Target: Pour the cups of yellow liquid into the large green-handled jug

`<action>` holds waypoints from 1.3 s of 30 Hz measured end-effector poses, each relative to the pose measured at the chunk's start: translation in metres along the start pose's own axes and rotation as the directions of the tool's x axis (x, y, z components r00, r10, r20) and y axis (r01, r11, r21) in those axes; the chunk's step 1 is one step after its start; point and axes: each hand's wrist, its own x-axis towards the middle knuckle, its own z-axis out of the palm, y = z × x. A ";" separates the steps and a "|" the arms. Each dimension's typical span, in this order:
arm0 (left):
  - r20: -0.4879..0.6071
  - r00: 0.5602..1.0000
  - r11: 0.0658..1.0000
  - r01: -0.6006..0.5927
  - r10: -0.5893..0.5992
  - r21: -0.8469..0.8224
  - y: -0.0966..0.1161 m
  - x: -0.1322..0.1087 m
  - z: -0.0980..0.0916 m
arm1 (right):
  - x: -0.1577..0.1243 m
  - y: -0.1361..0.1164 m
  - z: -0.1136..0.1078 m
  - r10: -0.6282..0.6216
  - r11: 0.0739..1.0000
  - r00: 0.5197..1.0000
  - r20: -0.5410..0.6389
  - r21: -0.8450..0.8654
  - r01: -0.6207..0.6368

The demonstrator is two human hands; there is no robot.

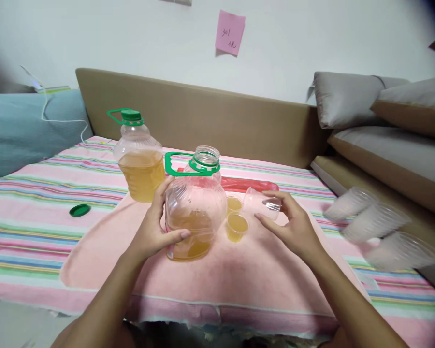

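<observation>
My left hand (159, 224) grips the near side of a clear plastic jug (195, 208), uncapped, with a green handle ring (177, 164) round its neck. Yellow liquid fills its lower part, and it stands on the pink cloth. In my right hand (293, 222) is a clear plastic cup (261, 204), tilted on its side and held between thumb and fingers; no liquid shows in it. Between the jug and that cup stand two upright cups of yellow liquid, a near cup (237, 227) and a far cup (234, 205).
A capped jug (141, 169) of yellow liquid stands behind at left, with a loose green cap (79, 210) nearby. Stacks of clear cups (377, 222) lie at right beside piled cushions (395, 140). A red plastic bag (250, 184) lies behind the cups. The headboard (195, 116) closes the back.
</observation>
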 end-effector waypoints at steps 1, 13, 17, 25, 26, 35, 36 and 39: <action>-0.003 1.000 1.000 -0.002 0.002 -0.005 0.000 0.000 0.000 | 0.000 -0.001 0.001 -0.051 0.998 0.999 0.016 -0.020 0.052; -0.010 1.000 1.000 -0.004 0.004 -0.020 -0.001 -0.001 0.001 | -0.004 -0.006 0.000 -0.203 0.970 0.979 -0.009 -0.136 0.200; -0.002 1.000 1.000 -0.001 0.001 -0.018 0.001 0.000 0.001 | -0.004 -0.008 0.001 -0.271 0.951 0.961 -0.051 -0.171 0.259; -0.008 1.000 1.000 -0.021 0.021 -0.019 0.000 0.002 0.001 | -0.008 -0.005 0.007 -0.292 0.942 0.956 0.002 -0.173 0.288; -0.013 1.000 1.000 -0.022 0.022 -0.019 -0.001 0.001 0.000 | -0.008 -0.004 0.008 -0.289 0.945 0.957 0.000 -0.162 0.286; -0.020 0.999 0.999 -0.026 0.026 -0.021 -0.001 0.002 0.000 | -0.011 0.003 0.015 -0.211 0.977 0.972 -0.104 -0.025 0.210; -0.019 1.000 0.999 -0.025 0.025 -0.019 -0.001 0.002 0.000 | -0.011 0.004 0.017 -0.208 0.978 0.972 -0.113 0.005 0.210; -0.014 1.000 0.999 -0.028 0.028 -0.017 -0.002 0.001 0.000 | -0.012 0.003 0.018 -0.218 0.974 0.963 -0.155 0.033 0.226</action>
